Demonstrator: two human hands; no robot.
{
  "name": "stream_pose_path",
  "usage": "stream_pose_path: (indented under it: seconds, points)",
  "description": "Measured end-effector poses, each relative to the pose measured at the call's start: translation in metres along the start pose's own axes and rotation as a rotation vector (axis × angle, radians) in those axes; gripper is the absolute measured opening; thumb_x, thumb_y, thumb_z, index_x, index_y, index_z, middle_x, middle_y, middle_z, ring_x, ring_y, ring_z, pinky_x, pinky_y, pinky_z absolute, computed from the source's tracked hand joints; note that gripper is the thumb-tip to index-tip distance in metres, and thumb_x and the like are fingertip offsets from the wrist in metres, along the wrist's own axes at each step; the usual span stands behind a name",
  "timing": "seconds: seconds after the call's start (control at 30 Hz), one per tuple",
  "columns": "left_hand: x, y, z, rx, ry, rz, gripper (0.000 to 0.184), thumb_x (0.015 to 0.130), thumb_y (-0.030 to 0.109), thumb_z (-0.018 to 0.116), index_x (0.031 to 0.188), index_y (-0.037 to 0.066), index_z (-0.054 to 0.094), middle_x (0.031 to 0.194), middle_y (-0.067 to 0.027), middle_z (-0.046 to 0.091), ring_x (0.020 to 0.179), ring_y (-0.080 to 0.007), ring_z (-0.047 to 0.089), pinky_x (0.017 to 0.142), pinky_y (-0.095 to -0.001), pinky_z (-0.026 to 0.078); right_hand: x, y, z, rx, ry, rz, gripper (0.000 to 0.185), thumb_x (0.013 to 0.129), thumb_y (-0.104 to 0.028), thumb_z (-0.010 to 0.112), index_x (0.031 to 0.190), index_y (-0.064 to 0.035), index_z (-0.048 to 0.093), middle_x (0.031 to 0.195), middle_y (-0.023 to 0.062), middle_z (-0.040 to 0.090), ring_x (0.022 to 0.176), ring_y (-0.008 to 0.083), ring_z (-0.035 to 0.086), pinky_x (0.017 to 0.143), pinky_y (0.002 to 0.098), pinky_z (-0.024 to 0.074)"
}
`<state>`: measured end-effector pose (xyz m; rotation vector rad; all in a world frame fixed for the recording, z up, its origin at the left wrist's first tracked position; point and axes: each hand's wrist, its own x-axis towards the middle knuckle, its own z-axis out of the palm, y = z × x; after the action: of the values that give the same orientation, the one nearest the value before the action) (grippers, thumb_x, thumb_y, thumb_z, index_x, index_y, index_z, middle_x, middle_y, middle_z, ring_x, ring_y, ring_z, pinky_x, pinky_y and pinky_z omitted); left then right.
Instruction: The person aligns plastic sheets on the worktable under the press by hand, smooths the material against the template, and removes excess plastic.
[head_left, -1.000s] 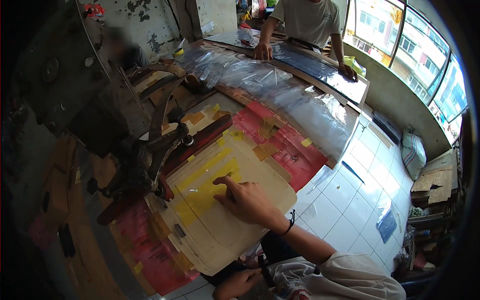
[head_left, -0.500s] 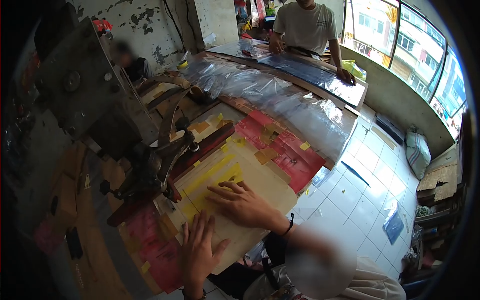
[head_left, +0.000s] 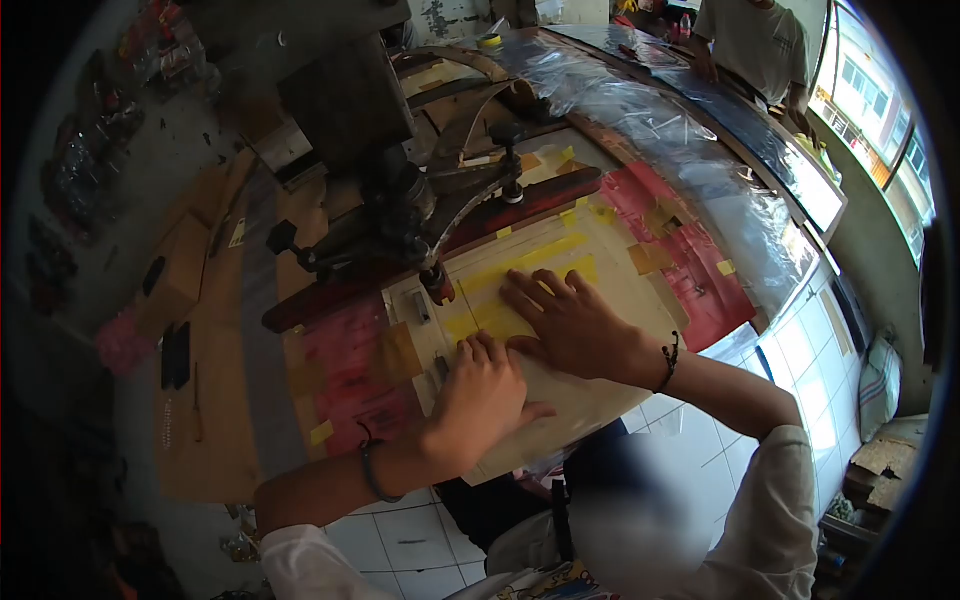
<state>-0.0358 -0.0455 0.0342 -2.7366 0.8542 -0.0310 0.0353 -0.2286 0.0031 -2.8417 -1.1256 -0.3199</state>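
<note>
A cream-coloured flat board (head_left: 565,405) with yellow tape (head_left: 550,262) over its middle lies under both my hands. My right hand (head_left: 575,320) rests palm down on it, fingers spread over the yellow tape. Close beside it, my left hand (head_left: 482,395) touches the board near the tape's lower edge, its fingers bent and its thumb stretched out to the right. Neither hand grips anything that I can see. Just beyond the hands stands a dark machine head (head_left: 400,200) with knobs and a lever. A long dark red bar (head_left: 470,235) runs along the board's far side.
Red sheets (head_left: 685,240) lie at both ends of the board. Clear plastic film (head_left: 640,130) covers the table behind. A co-worker (head_left: 755,45) stands at the far right by a dark sheet. Brown card (head_left: 205,400) and dark strips are at the left; tiled floor (head_left: 700,460) shows below.
My view has swung left, so the scene sits further right and lower. My left hand has turned and bent its fingers; my right hand stays flat on the board.
</note>
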Motion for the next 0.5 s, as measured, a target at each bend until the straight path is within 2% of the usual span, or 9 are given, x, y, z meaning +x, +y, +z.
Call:
stream_pose_path:
  seconds: [0.07,0.17,0.27,0.37,0.5]
  points:
    - [0.001,-0.007,-0.002,-0.024,0.034,0.031,0.094,0.091,0.078,0.051,0.113,-0.012,0.067,0.112,-0.0254,0.065,0.113,-0.0358,0.063,0.103,-0.0413,0.047,0.007,0.006,-0.004,0.018,-0.025,-0.043,0.069,0.104,-0.054,0.054,0.151,-0.0037,0.05,0.158,0.0171,0.047,0.141,0.0336,0.047,0.113,0.0496,0.039]
    - [-0.003,-0.021,0.01,-0.085,0.239,0.08,0.092,0.09,0.08,0.05,0.105,-0.01,0.065,0.105,-0.0217,0.061,0.107,-0.036,0.06,0.101,-0.0436,0.047,0.015,0.015,-0.004,0.04,-0.001,-0.111,0.068,0.101,-0.052,0.058,0.146,-0.0011,0.054,0.156,0.0203,0.049,0.14,0.0335,0.047,0.115,0.0494,0.0359]
    - [-0.005,-0.028,0.018,-0.144,0.284,0.079,0.09,0.092,0.078,0.049,0.104,-0.01,0.063,0.11,-0.0247,0.059,0.11,-0.0394,0.058,0.103,-0.0459,0.047,0.025,0.023,0.002,0.133,0.068,-0.201,0.063,0.099,-0.045,0.062,0.141,0.0007,0.057,0.152,0.0229,0.052,0.138,0.036,0.049,0.117,0.0498,0.0348]
    - [-0.003,-0.03,0.023,-0.251,0.284,0.057,0.093,0.09,0.078,0.056,0.105,-0.013,0.061,0.116,-0.0314,0.057,0.115,-0.0463,0.057,0.107,-0.0534,0.047,0.03,0.032,0.004,0.312,0.087,-0.278,0.055,0.095,-0.034,0.067,0.137,0.0021,0.06,0.148,0.0248,0.054,0.136,0.0385,0.051,0.117,0.0503,0.0367]
    - [-0.003,-0.03,0.023,-0.311,0.28,0.044,0.091,0.091,0.076,0.056,0.104,-0.014,0.06,0.114,-0.033,0.055,0.12,-0.0517,0.055,0.11,-0.0579,0.045,0.035,0.033,0.001,0.413,0.12,-0.286,0.047,0.09,-0.022,0.071,0.13,0.0013,0.065,0.145,0.0239,0.057,0.134,0.0389,0.054,0.115,0.0497,0.0408]
